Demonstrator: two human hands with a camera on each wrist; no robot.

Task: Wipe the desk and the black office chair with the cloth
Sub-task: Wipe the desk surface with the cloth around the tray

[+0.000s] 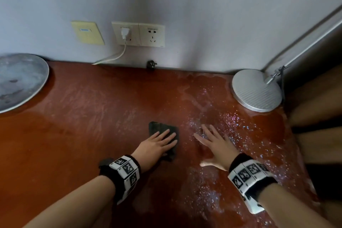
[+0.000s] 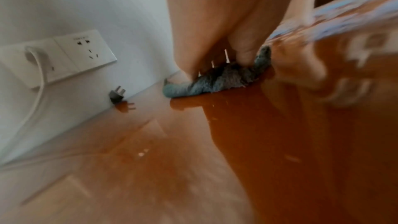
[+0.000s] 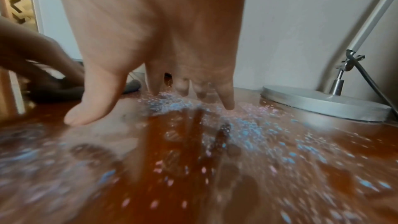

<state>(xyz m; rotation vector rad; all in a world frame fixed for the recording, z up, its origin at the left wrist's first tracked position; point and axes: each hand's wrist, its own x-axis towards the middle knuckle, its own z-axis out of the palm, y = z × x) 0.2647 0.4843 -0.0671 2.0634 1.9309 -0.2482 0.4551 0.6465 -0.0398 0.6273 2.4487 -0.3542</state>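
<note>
A dark grey cloth (image 1: 159,127) lies on the reddish-brown desk (image 1: 83,116) near its middle. My left hand (image 1: 159,141) presses flat on it with straight fingers. The left wrist view shows the cloth (image 2: 215,81) bunched under the left hand (image 2: 215,23), its thumb on the cloth's edge. Just to the right, my right hand (image 1: 215,142) rests open on the desk, fingers spread, holding nothing. Its fingertips (image 3: 229,105) touch a wet patch (image 3: 247,130) speckled with glinting droplets. The cloth (image 3: 64,91) shows dark at the left of the right wrist view.
A round silver lamp base (image 1: 257,92) stands at the back right, its arm rising along the wall. A round metal plate (image 1: 18,81) sits at the back left. Wall sockets (image 1: 138,34) hold a white plug and cord. A loose black plug (image 1: 151,65) lies at the desk's back edge.
</note>
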